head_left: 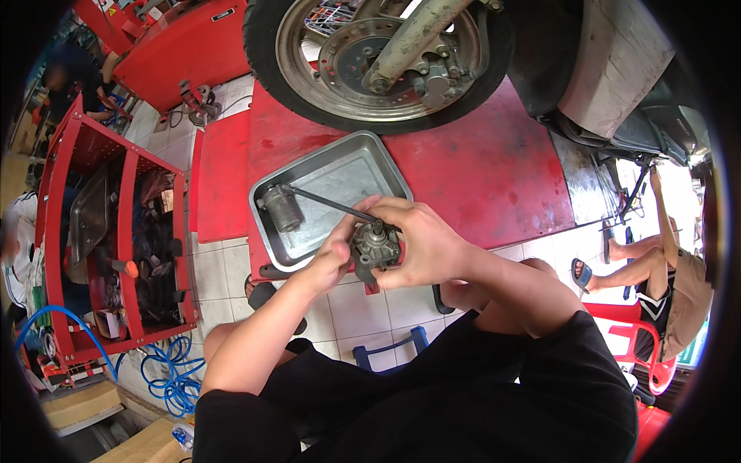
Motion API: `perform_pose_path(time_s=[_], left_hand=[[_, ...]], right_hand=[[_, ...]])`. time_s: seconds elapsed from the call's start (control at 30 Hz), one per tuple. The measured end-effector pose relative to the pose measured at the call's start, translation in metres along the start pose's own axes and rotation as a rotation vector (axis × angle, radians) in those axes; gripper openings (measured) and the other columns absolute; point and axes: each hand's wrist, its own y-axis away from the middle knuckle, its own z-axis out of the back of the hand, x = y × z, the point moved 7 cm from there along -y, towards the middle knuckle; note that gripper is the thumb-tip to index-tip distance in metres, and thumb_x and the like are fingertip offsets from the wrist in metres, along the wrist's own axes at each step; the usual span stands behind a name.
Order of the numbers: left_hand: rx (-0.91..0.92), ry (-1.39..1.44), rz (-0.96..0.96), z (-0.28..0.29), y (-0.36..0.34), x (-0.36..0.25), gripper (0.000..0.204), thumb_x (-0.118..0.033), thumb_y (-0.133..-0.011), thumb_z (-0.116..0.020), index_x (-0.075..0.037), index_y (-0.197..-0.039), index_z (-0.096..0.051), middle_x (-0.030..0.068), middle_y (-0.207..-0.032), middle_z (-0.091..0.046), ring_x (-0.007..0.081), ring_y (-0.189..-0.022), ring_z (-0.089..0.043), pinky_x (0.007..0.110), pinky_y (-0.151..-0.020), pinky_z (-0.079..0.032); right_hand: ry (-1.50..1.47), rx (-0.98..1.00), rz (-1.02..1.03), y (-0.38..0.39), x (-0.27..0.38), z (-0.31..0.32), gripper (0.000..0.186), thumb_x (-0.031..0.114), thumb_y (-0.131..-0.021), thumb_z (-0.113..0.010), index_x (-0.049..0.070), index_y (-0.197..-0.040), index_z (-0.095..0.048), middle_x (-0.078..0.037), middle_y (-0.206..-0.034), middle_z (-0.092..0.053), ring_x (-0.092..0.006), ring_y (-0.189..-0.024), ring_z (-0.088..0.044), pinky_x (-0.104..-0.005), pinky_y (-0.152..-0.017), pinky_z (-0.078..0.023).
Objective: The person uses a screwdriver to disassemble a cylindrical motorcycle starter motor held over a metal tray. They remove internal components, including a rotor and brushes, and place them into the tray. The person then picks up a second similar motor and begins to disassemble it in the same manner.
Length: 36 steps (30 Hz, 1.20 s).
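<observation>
One metal mechanism, clasped between left grip and right grip; one metal cylinder, placed in grey tray. Dark label, pale-lettered, borne by red panel.

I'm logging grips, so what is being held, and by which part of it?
A grey metal part: the left hand holds its left side, the right hand its right side.

Red platform: grey metal tray on it, motorcycle wheel behind
</observation>
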Motion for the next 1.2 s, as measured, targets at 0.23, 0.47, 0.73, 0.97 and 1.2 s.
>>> perform_pose_path(time_s=[0.23, 0.47, 0.73, 0.97, 1.2], left_hand=[[-0.002, -0.559, -0.026, 0.004, -0.005, -0.004, 0.08, -0.019, -0.064, -0.093, -0.004, -0.13, -0.051, 0.0043, -0.112, -0.066, 0.0143, -0.105, -0.062, 0.036, -0.093, -0.051], [-0.265, -1.011, -0.07, 0.008, 0.004, -0.024, 0.06, -0.006, -0.067, -0.08, 0.003, -0.121, -0.055, 0.0238, -0.103, -0.068, 0.042, -0.096, -0.068, 0.045, -0.082, -0.055], [-0.274, -1.307, -0.04, 0.008, 0.017, -0.034, 0.064, -0.008, -0.067, -0.082, 0.006, -0.122, -0.053, 0.0257, -0.106, -0.065, 0.0451, -0.096, -0.065, 0.049, -0.082, -0.054], [-0.273, -1.33, -0.042, 0.017, 0.014, -0.047, 0.06, -0.008, -0.068, -0.08, 0.005, -0.12, -0.054, 0.0265, -0.103, -0.066, 0.0452, -0.095, -0.066, 0.049, -0.081, -0.054], [-0.504, -1.418, 0.086, 0.076, 0.034, -0.068, 0.061, -0.009, -0.068, -0.08, 0.006, -0.122, -0.056, 0.0288, -0.107, -0.066, 0.0445, -0.101, -0.065, 0.047, -0.087, -0.054]], right_hand=[[0.059, -0.071, 0.008, -0.003, -0.009, 0.01, 0.067, 0.024, -0.06, -0.083, -0.007, -0.115, -0.062, -0.018, -0.106, -0.064, -0.0332, -0.099, -0.067, -0.0379, -0.087, -0.053], [0.067, -0.145, 0.011, -0.005, -0.01, 0.007, 0.074, 0.041, -0.065, -0.087, -0.009, -0.113, -0.062, -0.022, -0.11, -0.064, -0.0393, -0.102, -0.065, -0.044, -0.092, -0.051], [0.098, -0.088, 0.053, -0.011, -0.009, -0.001, 0.072, 0.039, -0.064, -0.088, -0.012, -0.109, -0.063, -0.025, -0.101, -0.067, -0.041, -0.097, -0.067, -0.0439, -0.087, -0.053], [0.038, -0.091, -0.023, -0.023, -0.003, 0.013, 0.066, 0.036, -0.061, -0.091, -0.01, -0.103, -0.067, -0.021, -0.084, -0.071, -0.0345, -0.081, -0.072, -0.0378, -0.075, -0.056], [0.019, -0.264, -0.168, -0.036, -0.015, 0.071, 0.07, 0.022, -0.062, -0.094, 0.0, -0.121, -0.064, -0.01, -0.101, -0.074, -0.0142, -0.087, -0.068, -0.0327, -0.074, -0.054]])
